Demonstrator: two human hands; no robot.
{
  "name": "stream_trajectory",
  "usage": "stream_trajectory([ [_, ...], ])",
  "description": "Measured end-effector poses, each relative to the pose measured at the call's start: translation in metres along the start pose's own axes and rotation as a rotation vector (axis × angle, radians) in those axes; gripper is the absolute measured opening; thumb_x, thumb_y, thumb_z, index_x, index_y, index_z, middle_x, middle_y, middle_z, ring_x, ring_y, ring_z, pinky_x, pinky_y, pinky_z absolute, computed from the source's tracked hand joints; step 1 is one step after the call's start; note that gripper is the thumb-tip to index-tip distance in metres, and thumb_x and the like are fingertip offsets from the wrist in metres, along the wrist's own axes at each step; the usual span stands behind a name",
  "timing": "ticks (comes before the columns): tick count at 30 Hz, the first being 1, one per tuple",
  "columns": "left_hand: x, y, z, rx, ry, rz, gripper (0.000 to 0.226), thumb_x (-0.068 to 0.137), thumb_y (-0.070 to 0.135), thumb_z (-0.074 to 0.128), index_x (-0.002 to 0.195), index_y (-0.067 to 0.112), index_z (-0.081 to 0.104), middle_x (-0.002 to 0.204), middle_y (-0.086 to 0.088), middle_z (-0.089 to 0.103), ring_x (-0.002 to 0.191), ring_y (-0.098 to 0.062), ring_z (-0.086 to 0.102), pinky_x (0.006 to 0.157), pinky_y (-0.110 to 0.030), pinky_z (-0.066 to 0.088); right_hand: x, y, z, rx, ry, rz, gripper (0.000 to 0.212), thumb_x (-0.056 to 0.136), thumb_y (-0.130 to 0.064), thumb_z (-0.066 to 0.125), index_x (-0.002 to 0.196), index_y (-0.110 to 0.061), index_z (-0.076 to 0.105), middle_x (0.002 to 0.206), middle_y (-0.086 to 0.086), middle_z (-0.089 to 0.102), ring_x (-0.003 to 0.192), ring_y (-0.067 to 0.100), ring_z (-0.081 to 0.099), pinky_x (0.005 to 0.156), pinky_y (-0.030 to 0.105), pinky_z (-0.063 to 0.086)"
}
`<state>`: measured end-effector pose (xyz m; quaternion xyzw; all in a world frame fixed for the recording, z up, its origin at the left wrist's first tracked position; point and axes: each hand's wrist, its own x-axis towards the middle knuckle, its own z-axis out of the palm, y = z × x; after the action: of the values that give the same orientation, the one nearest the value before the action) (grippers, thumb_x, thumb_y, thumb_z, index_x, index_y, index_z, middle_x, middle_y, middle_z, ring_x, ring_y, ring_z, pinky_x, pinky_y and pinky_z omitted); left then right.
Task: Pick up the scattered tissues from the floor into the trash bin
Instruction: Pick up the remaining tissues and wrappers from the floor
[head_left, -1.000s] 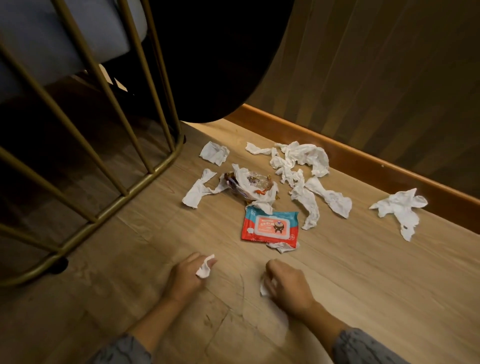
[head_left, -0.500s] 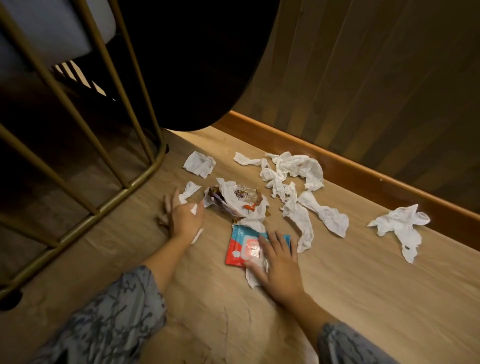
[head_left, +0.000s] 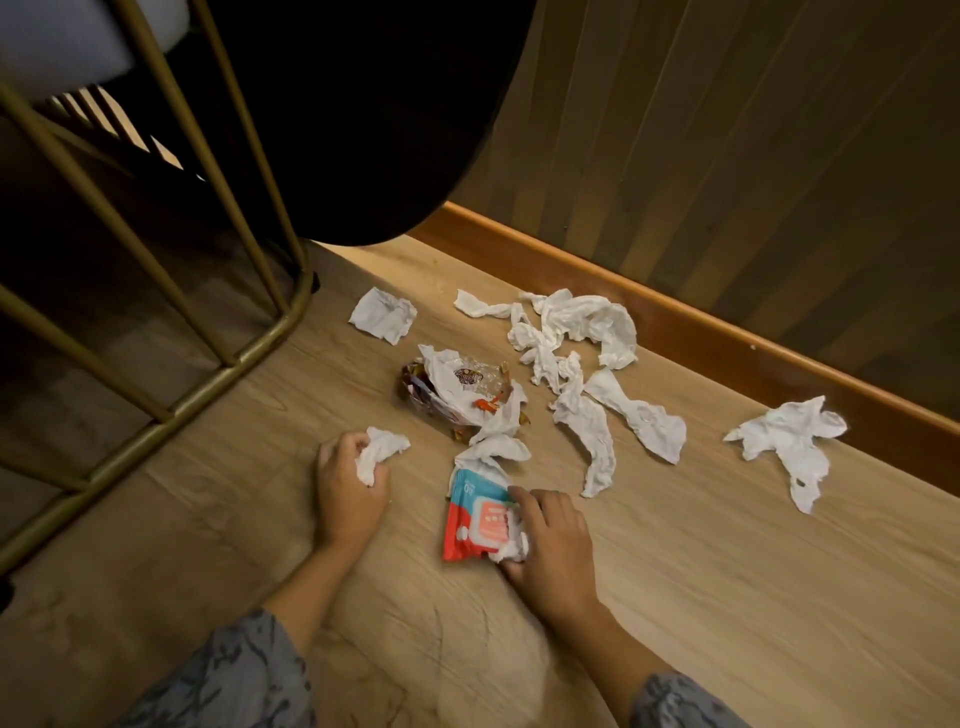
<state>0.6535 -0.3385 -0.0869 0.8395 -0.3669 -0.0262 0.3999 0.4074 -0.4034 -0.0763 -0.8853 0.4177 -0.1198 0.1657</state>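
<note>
Wipes pack (head_left: 475, 512) print blurred, perhaps "40".

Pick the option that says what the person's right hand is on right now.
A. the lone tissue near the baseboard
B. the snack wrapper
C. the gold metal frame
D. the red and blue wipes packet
D: the right hand lies over the red and blue wipes packet, fingers curled on its right edge with a bit of white tissue, while the left hand grips a crumpled tissue.
</note>
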Motion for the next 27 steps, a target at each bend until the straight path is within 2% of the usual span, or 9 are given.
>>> stream_trajectory([
  [4,-0.019,-0.008,-0.006,0.003,-0.106,0.178,0.028,0.076,0.009,0.048,0.088,0.005,0.073,0.109,-0.013,0.06,0.097,-0.018,0.058,0.092,-0.006,0.034,-0.006,0.001,-0.011,-0.064,-0.157,-0.081,0.069,0.074,-0.048,0.068,0.136,-0.029,0.044,0.125,0.002,0.052,0.112,0.022,0.048,0.084,0.033,0.045],
  [8,-0.05,0.002,-0.016,0.052,-0.212,0.331,0.029,0.075,0.013,0.045,0.083,0.013,0.073,0.08,0.001,0.067,0.077,-0.018,0.059,0.076,-0.023,0.045,-0.006,0.007,-0.04,-0.018,-0.278,-0.131,0.068,0.082,-0.042,0.065,0.142,-0.03,0.036,0.136,0.001,0.042,0.122,0.02,0.038,0.085,0.031,0.043],
  [10,-0.059,0.015,-0.025,0.023,-0.309,0.199,0.017,0.074,0.027,0.053,0.077,0.017,0.067,0.066,0.004,0.061,0.064,-0.018,0.058,0.064,-0.032,0.05,0.001,0.013,-0.058,0.077,-0.262,-0.083,0.069,0.078,-0.03,0.069,0.14,-0.029,0.04,0.133,0.001,0.044,0.118,0.021,0.044,0.082,0.031,0.043],
  [13,-0.058,0.041,-0.031,0.025,-0.361,0.068,0.025,0.07,0.042,0.073,0.078,0.023,0.06,0.064,0.008,0.06,0.058,-0.011,0.056,0.056,-0.024,0.045,0.019,0.024,-0.089,0.175,-0.171,-0.035,0.07,0.074,-0.022,0.073,0.138,-0.027,0.044,0.13,0.002,0.052,0.114,0.023,0.053,0.084,0.03,0.044],
  [16,-0.046,0.075,-0.018,0.011,-0.421,0.171,0.039,0.07,0.028,0.083,0.105,0.021,0.067,0.096,0.002,0.061,0.083,-0.011,0.058,0.074,-0.013,0.039,0.037,0.028,-0.126,0.195,-0.118,-0.028,0.062,0.08,-0.019,0.073,0.137,-0.024,0.047,0.133,0.004,0.054,0.119,0.022,0.051,0.096,0.03,0.04],
  [19,-0.042,0.094,0.011,0.081,-0.509,0.096,0.062,0.07,0.011,0.074,0.129,0.023,0.058,0.131,-0.008,0.05,0.118,-0.028,0.049,0.099,-0.024,0.034,0.048,0.035,-0.16,0.151,-0.129,-0.049,0.059,0.083,-0.016,0.073,0.135,-0.028,0.048,0.134,0.001,0.055,0.12,0.02,0.052,0.099,0.032,0.041],
  [21,-0.054,0.106,0.026,0.06,-0.517,0.006,0.052,0.071,0.01,0.065,0.121,0.021,0.064,0.124,-0.009,0.06,0.115,-0.032,0.055,0.094,-0.027,0.037,0.049,0.045,-0.182,0.087,-0.164,-0.102,0.06,0.084,-0.017,0.072,0.136,-0.03,0.045,0.135,0.001,0.054,0.119,0.019,0.053,0.099,0.035,0.045],
  [24,-0.073,0.141,0.037,0.093,-0.697,0.026,0.031,0.076,0.023,0.067,0.105,0.013,0.071,0.109,-0.008,0.07,0.104,-0.025,0.064,0.081,-0.021,0.042,0.047,0.066,-0.212,-0.051,-0.186,-0.203,0.057,0.088,-0.023,0.069,0.137,-0.035,0.042,0.138,-0.002,0.052,0.12,0.018,0.052,0.099,0.037,0.048],
  [27,-0.065,0.184,0.039,0.108,-0.712,0.088,0.038,0.069,0.045,0.069,0.092,0.015,0.071,0.093,-0.001,0.073,0.09,-0.018,0.068,0.075,-0.025,0.05,0.045,0.084,-0.243,-0.078,-0.157,-0.211,0.052,0.087,-0.032,0.07,0.133,-0.036,0.045,0.13,-0.005,0.055,0.113,0.014,0.055,0.095,0.031,0.05],
])
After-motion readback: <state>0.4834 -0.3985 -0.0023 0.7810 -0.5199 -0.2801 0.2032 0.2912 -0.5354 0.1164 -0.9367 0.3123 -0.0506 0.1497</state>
